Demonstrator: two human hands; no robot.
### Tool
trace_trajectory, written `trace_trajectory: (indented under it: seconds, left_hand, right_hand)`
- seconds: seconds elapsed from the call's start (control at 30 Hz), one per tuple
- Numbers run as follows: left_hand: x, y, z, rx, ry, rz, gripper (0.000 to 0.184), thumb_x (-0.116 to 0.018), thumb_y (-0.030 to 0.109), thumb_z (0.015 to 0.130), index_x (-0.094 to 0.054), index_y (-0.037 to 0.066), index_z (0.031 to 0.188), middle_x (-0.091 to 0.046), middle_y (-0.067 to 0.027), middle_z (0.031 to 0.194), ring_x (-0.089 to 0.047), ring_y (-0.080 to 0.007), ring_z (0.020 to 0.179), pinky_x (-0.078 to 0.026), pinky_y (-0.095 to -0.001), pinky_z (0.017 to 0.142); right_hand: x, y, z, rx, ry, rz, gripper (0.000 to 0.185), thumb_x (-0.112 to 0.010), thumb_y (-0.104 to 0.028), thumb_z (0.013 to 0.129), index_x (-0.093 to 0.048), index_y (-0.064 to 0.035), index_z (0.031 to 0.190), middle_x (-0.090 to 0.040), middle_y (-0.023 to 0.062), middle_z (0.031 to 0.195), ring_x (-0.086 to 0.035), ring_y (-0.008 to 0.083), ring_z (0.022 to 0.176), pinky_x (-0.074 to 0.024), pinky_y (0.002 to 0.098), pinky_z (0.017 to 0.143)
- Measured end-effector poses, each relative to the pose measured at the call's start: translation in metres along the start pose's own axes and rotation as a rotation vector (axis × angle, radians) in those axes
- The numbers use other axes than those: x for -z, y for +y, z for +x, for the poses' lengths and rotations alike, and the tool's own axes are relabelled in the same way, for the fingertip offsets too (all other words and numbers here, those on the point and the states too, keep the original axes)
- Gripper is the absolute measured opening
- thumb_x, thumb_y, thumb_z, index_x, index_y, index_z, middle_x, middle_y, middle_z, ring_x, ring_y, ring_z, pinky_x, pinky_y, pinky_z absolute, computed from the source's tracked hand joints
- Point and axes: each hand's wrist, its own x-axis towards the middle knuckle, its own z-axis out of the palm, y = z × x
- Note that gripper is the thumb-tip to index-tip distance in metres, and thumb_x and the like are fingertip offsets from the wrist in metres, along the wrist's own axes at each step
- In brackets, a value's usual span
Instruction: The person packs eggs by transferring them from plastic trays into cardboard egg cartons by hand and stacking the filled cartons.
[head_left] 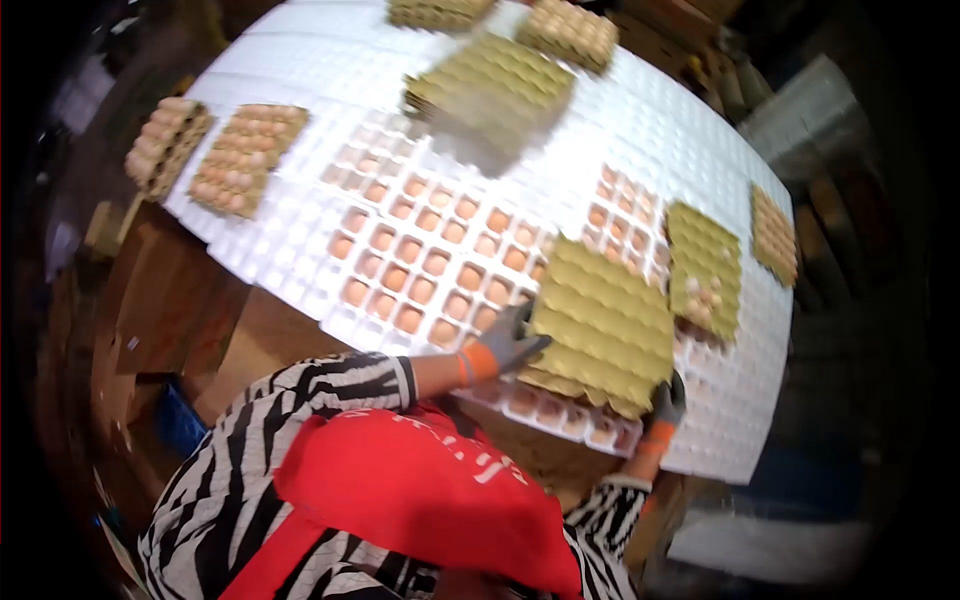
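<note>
A yellow-green moulded egg tray [605, 325], apparently the top of a small stack, is held level between my two hands over the near side of the table. My left hand [508, 342], in a grey glove with an orange cuff, grips its left edge. At its near right corner is my right hand [668, 402], gloved the same way, with its fingers partly hidden by the tray. Under and around it, brown eggs [408, 250] sit in the square pockets of white plastic trays [335, 325].
Farther back stands a stack of yellow-green trays [490, 85], partly blurred. Another tray [705, 260] with a few eggs lies to the right. Full egg trays rest at the left [245, 160], back [565, 35] and far right [773, 235]. Cardboard boxes [170, 300] stand left of the table.
</note>
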Motion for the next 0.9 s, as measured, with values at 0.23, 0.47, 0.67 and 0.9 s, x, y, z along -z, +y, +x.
trace_trajectory:
  seconds: [0.23, 0.47, 0.67, 0.9]
  left_hand:
    - [0.065, 0.050, 0.000, 0.088, 0.019, -0.219, 0.082, -0.070, 0.043, 0.092, -0.032, 0.002, 0.152, -0.066, -0.0123, 0.112, -0.064, -0.0168, 0.080, -0.054, -0.0316, 0.066]
    - [0.092, 0.015, 0.002, 0.031, -0.486, -0.482, 0.063, -0.060, 0.043, 0.099, -0.046, 0.005, 0.146, -0.066, -0.0113, 0.120, -0.066, -0.0183, 0.098, -0.054, -0.0326, 0.086]
    - [0.136, -0.031, -0.020, -0.424, -0.176, 0.659, 0.050, -0.064, 0.039, 0.092, -0.059, 0.011, 0.133, -0.063, -0.0164, 0.125, -0.059, -0.0364, 0.115, -0.046, -0.0472, 0.099]
    - [0.199, -0.074, -0.059, -0.509, 0.133, 0.815, 0.042, -0.071, 0.026, 0.085, -0.063, 0.007, 0.121, -0.065, -0.0147, 0.117, -0.060, -0.0341, 0.111, -0.046, -0.0460, 0.097]
  right_hand:
    - [-0.044, -0.030, -0.005, 0.145, 0.011, 0.252, 0.042, -0.069, -0.020, 0.094, -0.062, 0.0058, 0.126, -0.066, 0.0142, 0.122, -0.062, 0.0236, 0.108, -0.0517, 0.0385, 0.093]
    - [0.006, -0.072, 0.016, 0.108, 0.058, -0.138, 0.036, -0.059, -0.015, 0.091, -0.068, 0.0049, 0.119, -0.070, 0.0160, 0.116, -0.065, 0.0234, 0.105, -0.0511, 0.0349, 0.094]
    - [0.073, -0.149, 0.066, 0.586, -0.404, -1.009, 0.035, -0.073, -0.012, 0.080, -0.071, -0.0027, 0.114, -0.072, 0.0109, 0.112, -0.067, 0.0214, 0.097, -0.0538, 0.0351, 0.086]
    - [0.030, -0.153, 0.017, 0.466, -0.238, -0.435, 0.032, -0.069, -0.017, 0.088, -0.064, -0.0044, 0.117, -0.071, 0.0099, 0.103, -0.067, 0.0195, 0.089, -0.0538, 0.0335, 0.079]
